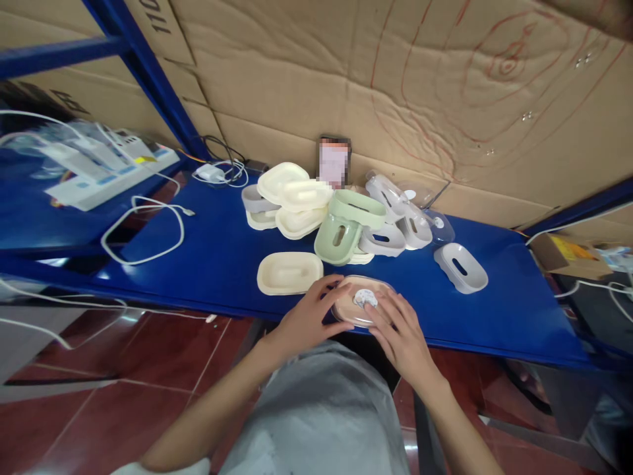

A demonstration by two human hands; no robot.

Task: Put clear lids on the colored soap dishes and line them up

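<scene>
Head view: both hands working a pink dish (360,305) at the near edge of the blue tabletop (212,257), right in front of the person. A clear lid seems to be sitting on the dish, with a round white sticker (366,299) at its centre. Left hand (309,320) is cupping the dish's left end, fingers curled over the rim. Right hand (403,330) is lying flat along the right side, fingers spread and pressing down toward the sticker. Neither is lifting; the dish is resting on the tabletop, partly overhanging the front edge.

Judgement: if the lid is being seated, even pressure from both ends is working better than a push in the middle, and drawing the dish inward would be keeping it from tipping off.

Just beside the left hand a cream tray (289,272) is lying flat. Behind, a heap of similar parts is piling up: cream trays (291,191), a green dish (346,227) tilted on its side, grey ones (395,221), clear lids (435,221). One grey dish (459,267) is sitting apart to the right. White cables (143,231) are looping at the left, near a charger (210,173). Cardboard (395,79) is lining the wall behind.
</scene>
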